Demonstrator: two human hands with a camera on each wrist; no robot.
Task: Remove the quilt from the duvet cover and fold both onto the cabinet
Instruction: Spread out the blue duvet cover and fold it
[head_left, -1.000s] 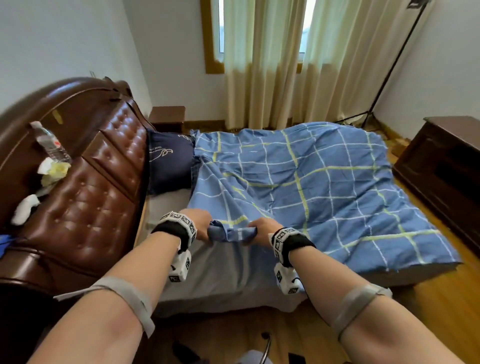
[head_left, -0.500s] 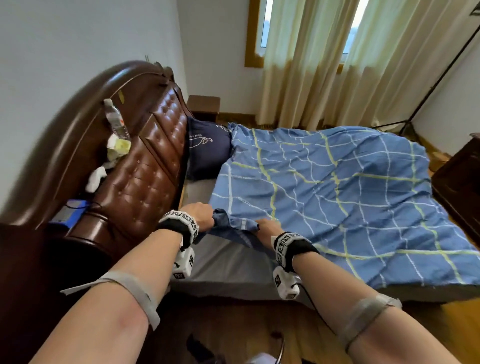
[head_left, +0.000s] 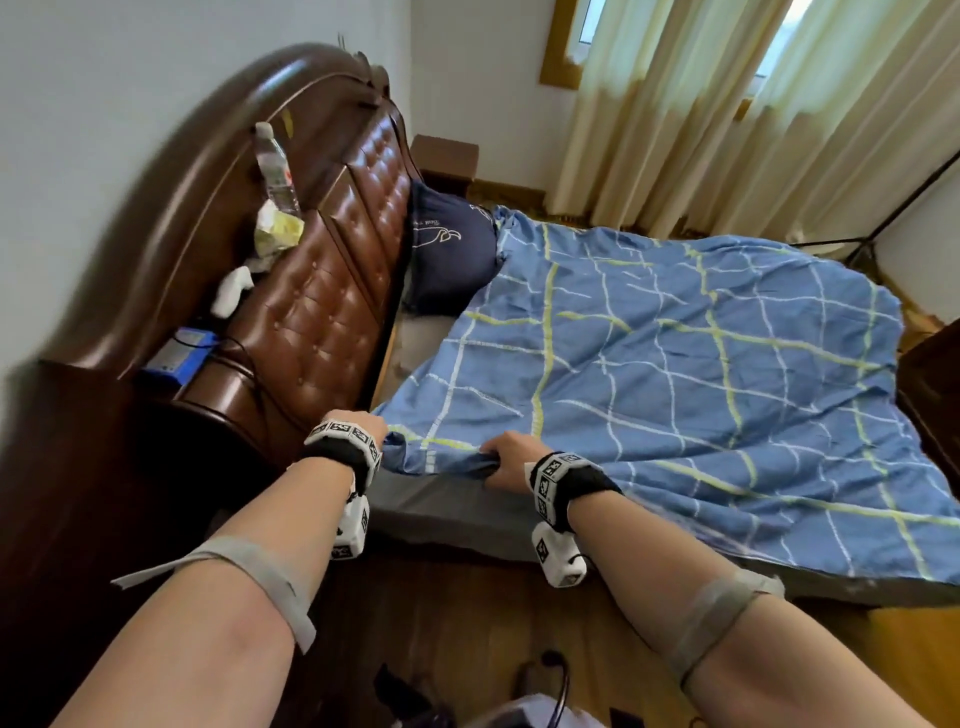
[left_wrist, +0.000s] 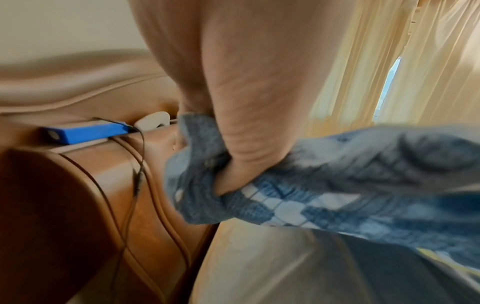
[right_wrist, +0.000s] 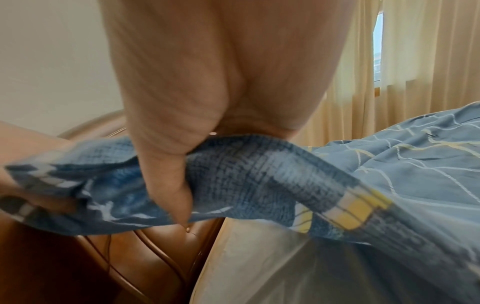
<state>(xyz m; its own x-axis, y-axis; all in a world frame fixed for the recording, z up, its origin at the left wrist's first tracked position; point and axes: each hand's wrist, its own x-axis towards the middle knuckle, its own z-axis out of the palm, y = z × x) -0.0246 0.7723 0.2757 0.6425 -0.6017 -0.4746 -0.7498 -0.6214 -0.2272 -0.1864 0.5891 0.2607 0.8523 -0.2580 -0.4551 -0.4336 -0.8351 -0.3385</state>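
A blue duvet cover (head_left: 675, 364) with white and yellow lines lies spread over the bed, the quilt hidden inside it. My left hand (head_left: 371, 423) grips its near corner (left_wrist: 197, 197) beside the headboard. My right hand (head_left: 506, 460) grips the near edge (right_wrist: 246, 185) a short way to the right, fingers curled round bunched cloth. A dark wooden cabinet (head_left: 935, 395) stands past the bed's right side, mostly cut off by the frame.
The brown padded headboard (head_left: 322, 312) carries a water bottle (head_left: 275, 171), wrappers and a blue box (head_left: 176, 356) with a cable. A navy pillow (head_left: 449, 254) lies at the head. The grey mattress edge (head_left: 457, 504), wooden floor and curtains (head_left: 727, 114) surround the bed.
The view has swung left and nearer to the headboard. Both hands keep their grip on the cover's near edge, which is now drawn flatter toward the headboard.
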